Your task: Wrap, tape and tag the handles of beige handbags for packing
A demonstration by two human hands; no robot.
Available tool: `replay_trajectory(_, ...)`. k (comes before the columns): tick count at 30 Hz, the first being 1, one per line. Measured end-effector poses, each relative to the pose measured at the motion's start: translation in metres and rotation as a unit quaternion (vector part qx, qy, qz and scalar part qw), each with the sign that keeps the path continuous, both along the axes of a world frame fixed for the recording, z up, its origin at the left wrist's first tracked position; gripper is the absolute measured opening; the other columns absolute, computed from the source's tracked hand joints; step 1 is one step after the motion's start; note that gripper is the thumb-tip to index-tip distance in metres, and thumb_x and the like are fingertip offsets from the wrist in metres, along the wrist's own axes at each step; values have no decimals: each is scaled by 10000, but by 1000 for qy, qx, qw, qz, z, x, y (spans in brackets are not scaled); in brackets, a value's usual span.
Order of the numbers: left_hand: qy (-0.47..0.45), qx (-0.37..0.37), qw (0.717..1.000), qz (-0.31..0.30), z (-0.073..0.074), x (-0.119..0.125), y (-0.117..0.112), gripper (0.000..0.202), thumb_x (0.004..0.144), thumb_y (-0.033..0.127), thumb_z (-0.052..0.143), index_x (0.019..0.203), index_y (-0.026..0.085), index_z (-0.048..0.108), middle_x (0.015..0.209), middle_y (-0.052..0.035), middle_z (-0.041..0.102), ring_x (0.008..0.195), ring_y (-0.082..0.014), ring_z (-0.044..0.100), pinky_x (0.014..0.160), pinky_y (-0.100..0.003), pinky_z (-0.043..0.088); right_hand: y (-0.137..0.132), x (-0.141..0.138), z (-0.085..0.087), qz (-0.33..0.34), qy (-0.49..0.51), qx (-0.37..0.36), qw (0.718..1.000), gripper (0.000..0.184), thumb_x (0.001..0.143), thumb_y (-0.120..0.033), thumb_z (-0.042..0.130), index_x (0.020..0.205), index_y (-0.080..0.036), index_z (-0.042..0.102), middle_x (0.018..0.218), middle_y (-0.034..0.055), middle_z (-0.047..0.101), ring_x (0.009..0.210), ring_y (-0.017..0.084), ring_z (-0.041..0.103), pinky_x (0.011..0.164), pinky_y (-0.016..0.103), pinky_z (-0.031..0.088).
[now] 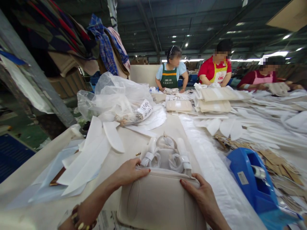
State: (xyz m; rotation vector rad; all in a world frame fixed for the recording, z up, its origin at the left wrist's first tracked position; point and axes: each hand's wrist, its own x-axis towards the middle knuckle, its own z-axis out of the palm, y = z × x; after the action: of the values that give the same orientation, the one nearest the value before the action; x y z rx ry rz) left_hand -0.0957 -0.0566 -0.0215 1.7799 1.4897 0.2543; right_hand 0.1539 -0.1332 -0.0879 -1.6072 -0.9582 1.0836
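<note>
A beige handbag lies on the table right in front of me, its zipped top edge facing away. My left hand grips the bag's upper left corner, thumb on the near panel and fingers behind the edge. At the upper right corner, my right hand holds it the same way, fingers over the far side. Beyond the top edge lie straps wrapped in white foam and clear film, with a beige handle loop between them. The underside of the bag is hidden.
White foam sheets lie at left, below a clear plastic bag. A blue tape dispenser stands at right beside brown cardboard pieces. Beige bags are stacked farther back. Several co-workers stand across the table.
</note>
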Motion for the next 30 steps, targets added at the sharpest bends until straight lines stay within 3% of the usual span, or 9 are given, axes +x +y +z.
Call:
replay_trajectory(3, 170, 98, 981, 3, 5, 21, 9, 499, 749, 597, 462, 923, 146, 587, 937, -143, 677, 896, -307, 626, 739, -356, 442, -1, -1, 0, -7, -6, 11, 1000, 434, 573, -580, 699, 734, -199, 565, 606, -21, 607, 578, 180, 550, 526, 251, 401)
replay_trajectory(6, 224, 131, 966, 20, -3, 38, 15, 398, 821, 470, 437, 955, 121, 574, 935, -186, 675, 932, -317, 635, 764, -367, 445, -1, -1, 0, -9, -22, 14, 1000, 418, 586, -577, 691, 721, -204, 559, 590, -29, 588, 574, 177, 537, 529, 252, 392)
replay_trajectory(10, 244, 147, 957, 49, -17, 44, 19, 319, 887, 345, 363, 966, 100, 551, 904, -208, 667, 912, -302, 650, 750, -362, 448, -1, 1, -1, -13, -47, 15, 999, 417, 597, -586, 676, 725, -204, 568, 595, -20, 602, 593, 192, 551, 544, 265, 405)
replay_trajectory(16, 250, 147, 953, 89, -29, 42, 23, 300, 921, 354, 318, 919, 144, 532, 882, -160, 678, 865, -256, 664, 692, -308, 436, -7, 3, 3, -4, -109, -30, 994, 421, 623, -610, 638, 745, -211, 586, 643, 1, 649, 680, 238, 605, 608, 298, 429)
replay_trajectory(22, 257, 142, 948, 124, -36, 49, 22, 302, 935, 360, 299, 975, 134, 496, 870, -162, 683, 858, -268, 668, 684, -314, 428, -8, 5, 2, -18, -121, -42, 992, 471, 607, -576, 643, 890, -200, 620, 791, 32, 698, 823, 276, 626, 708, 329, 445)
replay_trajectory(30, 255, 202, 938, 119, -42, 53, 26, 271, 929, 328, 339, 1047, 128, 478, 882, -127, 666, 808, -243, 662, 689, -309, 448, 5, 6, -3, 0, -181, -54, 982, 445, 655, -549, 611, 891, -172, 598, 859, 82, 691, 854, 291, 619, 740, 357, 421)
